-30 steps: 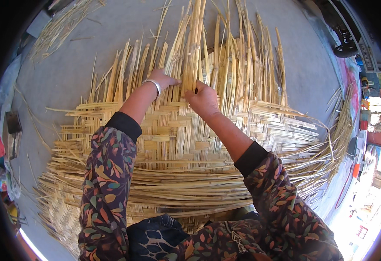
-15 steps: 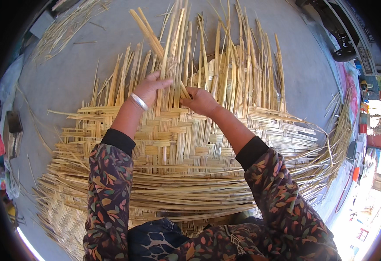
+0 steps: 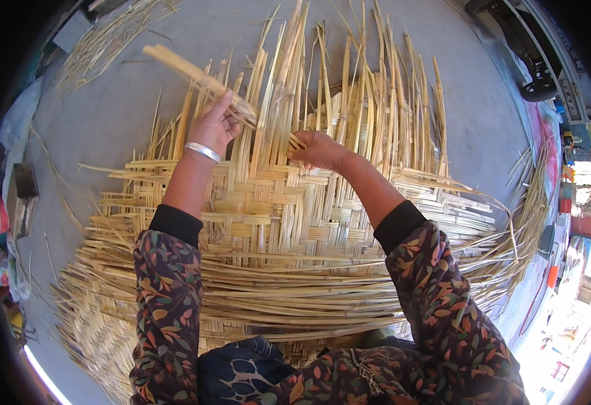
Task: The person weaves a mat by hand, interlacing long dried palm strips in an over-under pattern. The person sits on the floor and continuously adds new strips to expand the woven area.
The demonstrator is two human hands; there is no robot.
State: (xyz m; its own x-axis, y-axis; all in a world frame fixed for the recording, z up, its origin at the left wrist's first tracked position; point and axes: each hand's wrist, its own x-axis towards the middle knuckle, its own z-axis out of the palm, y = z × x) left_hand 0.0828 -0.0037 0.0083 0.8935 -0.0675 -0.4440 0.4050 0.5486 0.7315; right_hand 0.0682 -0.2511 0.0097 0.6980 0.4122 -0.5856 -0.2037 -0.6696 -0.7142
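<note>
Your left hand (image 3: 213, 127) is closed around a flat bamboo strip (image 3: 197, 79), lifting it clear of the mat (image 3: 275, 223). Your right hand (image 3: 319, 148) presses down on the weave edge; whether its fingers pinch a strip, you cannot tell. Judged progress: the near half is woven tight, while the far half is only loose upright strips (image 3: 356, 94), so much remains to be woven.

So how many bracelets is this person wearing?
1. A silver bracelet sits on the wrist of the left hand, above the woven mat. The right hand's wrist looks bare.
</note>
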